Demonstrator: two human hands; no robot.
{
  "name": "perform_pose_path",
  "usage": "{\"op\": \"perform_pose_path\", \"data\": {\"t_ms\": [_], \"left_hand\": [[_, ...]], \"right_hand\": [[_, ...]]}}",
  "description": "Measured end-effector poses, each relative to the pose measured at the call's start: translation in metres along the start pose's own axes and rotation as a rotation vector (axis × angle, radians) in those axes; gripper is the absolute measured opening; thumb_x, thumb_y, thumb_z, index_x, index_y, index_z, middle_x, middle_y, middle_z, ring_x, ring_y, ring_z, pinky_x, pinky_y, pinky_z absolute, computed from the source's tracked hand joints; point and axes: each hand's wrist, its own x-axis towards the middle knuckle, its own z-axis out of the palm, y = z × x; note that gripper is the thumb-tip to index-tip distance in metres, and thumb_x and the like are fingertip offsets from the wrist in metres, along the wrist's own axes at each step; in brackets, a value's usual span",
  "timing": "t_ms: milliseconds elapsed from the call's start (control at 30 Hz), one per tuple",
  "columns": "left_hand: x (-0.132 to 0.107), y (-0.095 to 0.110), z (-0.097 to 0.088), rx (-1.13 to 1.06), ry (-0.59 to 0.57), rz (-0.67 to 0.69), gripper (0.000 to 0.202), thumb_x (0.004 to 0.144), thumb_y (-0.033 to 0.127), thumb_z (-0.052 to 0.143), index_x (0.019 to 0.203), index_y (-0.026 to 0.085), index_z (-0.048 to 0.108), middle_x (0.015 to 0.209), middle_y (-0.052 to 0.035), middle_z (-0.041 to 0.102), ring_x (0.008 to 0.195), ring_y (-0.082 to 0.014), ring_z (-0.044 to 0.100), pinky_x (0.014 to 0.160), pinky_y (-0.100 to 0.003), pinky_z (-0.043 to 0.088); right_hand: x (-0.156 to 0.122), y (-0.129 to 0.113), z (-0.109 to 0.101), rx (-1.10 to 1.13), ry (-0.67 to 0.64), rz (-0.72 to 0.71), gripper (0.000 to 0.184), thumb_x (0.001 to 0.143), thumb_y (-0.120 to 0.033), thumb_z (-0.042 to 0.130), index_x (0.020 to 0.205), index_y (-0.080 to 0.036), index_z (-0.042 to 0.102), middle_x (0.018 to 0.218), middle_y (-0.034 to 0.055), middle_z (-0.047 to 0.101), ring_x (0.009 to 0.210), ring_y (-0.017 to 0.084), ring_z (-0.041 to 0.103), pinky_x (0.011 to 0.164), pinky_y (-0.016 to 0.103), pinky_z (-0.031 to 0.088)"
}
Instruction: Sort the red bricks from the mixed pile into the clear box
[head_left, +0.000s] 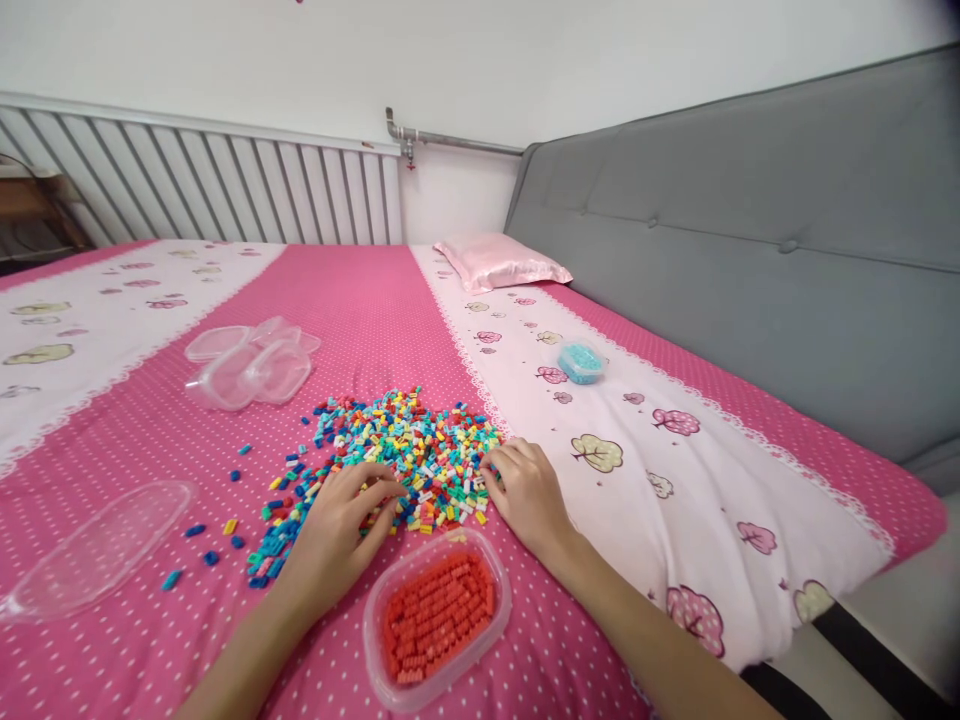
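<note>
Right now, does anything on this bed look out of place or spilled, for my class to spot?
Yes: several blue pieces and a yellow one lie loose on the pink bedcover, left of the mixed heap. They look like strays, sitting apart from the rest.

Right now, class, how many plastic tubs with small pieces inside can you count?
2: the red-filled tub between the forearms, and the turquoise-filled tub on the white strip, farther from the camera.
</note>
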Motion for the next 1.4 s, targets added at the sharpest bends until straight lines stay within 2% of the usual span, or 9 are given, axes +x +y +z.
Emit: {"op": "perform_pose_path", "data": {"t_ms": [267, 367, 500, 600, 700, 867, 1100, 1200, 1400], "left_hand": [[-0.001, 0.002, -0.001, -0.004, -0.023, 0.036, 0.022, 0.102, 0.021, 0.049, 0.103, 0.026, 0.071, 0.109, -0.0049, 0.068, 0.1, -0.0232, 0.065, 0.089, -0.039, 0.046], [0.001, 0.003, 0.0, -0.012, -0.028, 0.05, 0.023, 0.102, 0.021, 0.049, 0.103, 0.026, 0.071, 0.108, -0.0052, 0.069, 0.1, -0.023, 0.065, 0.088, -0.038, 0.046], [0.002, 0.004, 0.0, -0.007, -0.034, 0.04, 0.023, 0.102, 0.022, 0.049, 0.101, 0.026, 0.072, 0.107, -0.0055, 0.07, 0.099, -0.0235, 0.065, 0.086, -0.038, 0.046], [0.002, 0.005, -0.001, -0.011, -0.045, 0.029, 0.023, 0.102, 0.023, 0.049, 0.101, 0.025, 0.072, 0.108, -0.006, 0.071, 0.099, -0.0238, 0.066, 0.086, -0.039, 0.046], [0.002, 0.006, 0.0, -0.016, -0.052, 0.006, 0.024, 0.103, 0.023, 0.048, 0.1, 0.025, 0.072, 0.109, -0.0061, 0.071, 0.101, -0.0236, 0.066, 0.089, -0.04, 0.045], [0.002, 0.01, -0.001, -0.033, -0.033, 0.011, 0.024, 0.103, 0.023, 0.049, 0.101, 0.025, 0.073, 0.107, -0.0059, 0.071, 0.099, -0.0233, 0.066, 0.087, -0.039, 0.045], [0.003, 0.017, -0.004, -0.052, -0.045, 0.014, 0.024, 0.104, 0.022, 0.049, 0.102, 0.023, 0.072, 0.104, -0.0056, 0.072, 0.097, -0.0223, 0.064, 0.087, -0.04, 0.044], [0.002, 0.018, -0.003, -0.052, -0.044, 0.002, 0.024, 0.104, 0.022, 0.049, 0.103, 0.024, 0.073, 0.104, -0.0058, 0.073, 0.098, -0.0228, 0.064, 0.088, -0.04, 0.044], [0.001, 0.022, -0.003, -0.068, -0.025, -0.002, 0.026, 0.103, 0.021, 0.048, 0.103, 0.024, 0.074, 0.104, -0.0058, 0.073, 0.097, -0.0221, 0.063, 0.09, -0.041, 0.043]], "right_hand": [[0.0, -0.003, -0.004, 0.02, 0.024, 0.024, 0.014, 0.093, -0.01, 0.062, 0.087, -0.022, 0.067, 0.088, 0.0041, 0.072, 0.092, 0.024, 0.062, 0.083, 0.038, 0.048], [0.0, -0.004, -0.006, 0.042, 0.013, 0.009, 0.014, 0.094, -0.011, 0.062, 0.097, -0.021, 0.072, 0.094, 0.0053, 0.073, 0.095, 0.024, 0.062, 0.087, 0.037, 0.051], [-0.001, -0.007, -0.009, 0.083, -0.006, -0.031, 0.025, 0.098, -0.011, 0.057, 0.112, -0.022, 0.075, 0.1, 0.0078, 0.072, 0.099, 0.025, 0.06, 0.089, 0.039, 0.052], [-0.002, -0.008, -0.012, 0.158, 0.005, -0.014, 0.025, 0.098, -0.011, 0.058, 0.104, -0.024, 0.078, 0.099, 0.0073, 0.074, 0.099, 0.026, 0.061, 0.09, 0.041, 0.052], [-0.004, -0.01, -0.016, 0.234, 0.006, 0.077, 0.018, 0.095, -0.013, 0.065, 0.1, -0.026, 0.078, 0.098, 0.0054, 0.077, 0.095, 0.025, 0.065, 0.088, 0.041, 0.053], [-0.008, -0.023, -0.03, 0.385, -0.014, 0.154, 0.018, 0.088, -0.012, 0.071, 0.094, -0.027, 0.077, 0.094, 0.0023, 0.077, 0.088, 0.021, 0.07, 0.084, 0.036, 0.054], [-0.015, -0.048, -0.059, 0.563, -0.236, 0.087, 0.022, 0.087, -0.006, 0.071, 0.091, -0.028, 0.076, 0.092, -0.0046, 0.079, 0.088, 0.016, 0.073, 0.087, 0.032, 0.055], [-0.022, -0.05, -0.063, 0.489, -0.296, 0.051, 0.025, 0.089, -0.008, 0.069, 0.097, -0.03, 0.077, 0.095, -0.0027, 0.078, 0.088, 0.018, 0.072, 0.085, 0.034, 0.057], [-0.036, -0.049, -0.061, 0.341, -0.291, -0.115, 0.024, 0.088, -0.007, 0.067, 0.089, -0.03, 0.073, 0.093, 0.0, 0.074, 0.089, 0.021, 0.068, 0.077, 0.036, 0.057]]}}
